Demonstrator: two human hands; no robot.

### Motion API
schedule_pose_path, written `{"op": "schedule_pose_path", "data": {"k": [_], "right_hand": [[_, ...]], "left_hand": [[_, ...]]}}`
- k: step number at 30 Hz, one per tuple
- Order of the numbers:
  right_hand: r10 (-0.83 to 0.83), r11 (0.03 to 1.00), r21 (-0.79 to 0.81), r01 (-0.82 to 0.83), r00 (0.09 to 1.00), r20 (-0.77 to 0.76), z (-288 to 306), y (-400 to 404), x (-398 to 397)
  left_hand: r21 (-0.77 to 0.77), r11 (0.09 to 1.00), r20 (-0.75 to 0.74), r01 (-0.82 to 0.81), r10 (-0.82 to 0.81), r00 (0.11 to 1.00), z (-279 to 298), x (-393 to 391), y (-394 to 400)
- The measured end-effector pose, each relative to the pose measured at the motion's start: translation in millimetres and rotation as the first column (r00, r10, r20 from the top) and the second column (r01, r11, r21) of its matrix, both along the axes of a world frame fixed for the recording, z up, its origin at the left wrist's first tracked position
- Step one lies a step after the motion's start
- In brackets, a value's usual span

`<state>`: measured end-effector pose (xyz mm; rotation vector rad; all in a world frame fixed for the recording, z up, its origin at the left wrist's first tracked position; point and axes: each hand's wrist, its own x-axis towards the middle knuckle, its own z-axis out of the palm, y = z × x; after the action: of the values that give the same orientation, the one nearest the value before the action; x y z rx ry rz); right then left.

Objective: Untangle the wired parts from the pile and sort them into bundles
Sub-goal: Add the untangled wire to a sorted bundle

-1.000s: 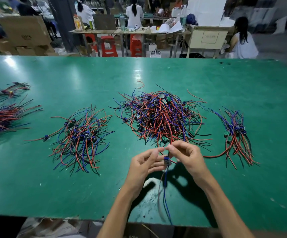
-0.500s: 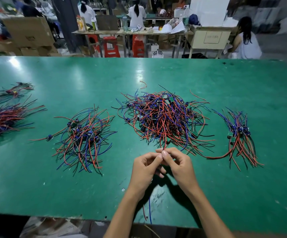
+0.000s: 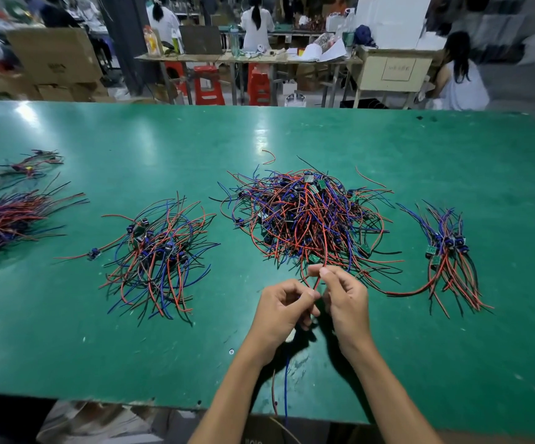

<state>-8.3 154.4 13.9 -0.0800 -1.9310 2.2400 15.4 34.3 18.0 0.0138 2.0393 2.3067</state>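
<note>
- Now our right hand [image 3: 344, 299] pinches a red wire [image 3: 317, 283]; our left hand [image 3: 280, 310] grips it too.
- Both sit just before the big pile [image 3: 304, 216] mid-table [image 3: 292, 133].
- Sorted bundles lie left [image 3: 157, 251] and right [image 3: 449, 254].

The table [image 3: 388, 149] is a glossy green, scuffed paler near its front edge. The central pile [image 3: 304, 219] is a tangle of red, blue and black wires dotted with small green circuit boards and dark blue components. The left bundle [image 3: 157, 251] mixes the same red, blue and black strands around dark blue parts, as does the right bundle [image 3: 449, 251], which carries green boards. A far-left bundle [image 3: 9, 216] reads red, purple-blue and black. A red wire [image 3: 319, 280] loops between the hands, and a blue wire [image 3: 286, 389] and a red one hang below them. Red stools [image 3: 207, 84] stand behind.
</note>
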Motion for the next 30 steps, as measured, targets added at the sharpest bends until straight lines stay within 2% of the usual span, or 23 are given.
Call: {"op": "schedule_pose_path", "data": {"k": [7,10,12,15,17,19,22,23,24,25,27,28,30], "right_hand": [[-0.098,0.99,-0.097,0.099,0.995,0.017,24,4,-30],[-0.131,0.974,-0.177,0.145,0.988,0.086,33,5,-37],[-0.133,0.937,-0.3,0.182,0.975,0.177,34,5,-39],[-0.029,0.867,-0.465,0.178,0.95,0.31,30,4,-39],[0.06,0.836,-0.537,0.109,0.956,0.288,25,9,-38],[0.118,0.852,-0.523,0.019,0.967,0.227,19,16,-35],[0.131,0.917,-0.394,-0.062,0.98,0.151,5,21,-21],[0.103,0.962,-0.261,-0.074,0.99,0.1,0,21,-15],[0.085,0.995,-0.045,-0.084,0.996,0.021,-6,20,-10],[0.113,0.972,0.214,-0.097,0.992,-0.063,-10,17,-5],[0.264,0.78,0.612,-0.13,0.955,-0.135,-15,6,4],[0.323,0.7,0.7,-0.142,0.937,-0.133,-14,0,7],[0.364,0.68,0.713,-0.171,0.923,-0.127,-9,-6,10]], "left_hand": [[0.063,0.997,0.031,0.032,-0.034,0.999,6,3,-1],[0.06,0.998,0.036,0.036,-0.038,0.999,7,4,-2],[0.043,0.998,0.034,0.055,-0.056,0.998,7,4,-1],[0.006,0.997,0.037,0.078,-0.078,0.996,6,5,0],[0.026,0.997,0.028,0.076,-0.076,0.997,4,6,-1],[0.063,0.997,0.009,0.045,-0.046,0.999,3,8,-3],[0.17,0.981,0.025,-0.098,0.095,0.995,0,7,-6],[0.261,0.955,0.062,-0.14,0.128,0.99,0,5,-8],[0.367,0.914,0.105,-0.173,0.144,0.984,-1,3,-10],[0.479,0.855,0.141,-0.201,0.151,0.978,-1,1,-12],[0.632,0.733,0.191,-0.253,0.169,0.967,-2,-1,-17],[0.651,0.709,0.205,-0.271,0.179,0.962,-3,-2,-18],[0.637,0.718,0.213,-0.28,0.185,0.959,-3,-1,-18]]}}
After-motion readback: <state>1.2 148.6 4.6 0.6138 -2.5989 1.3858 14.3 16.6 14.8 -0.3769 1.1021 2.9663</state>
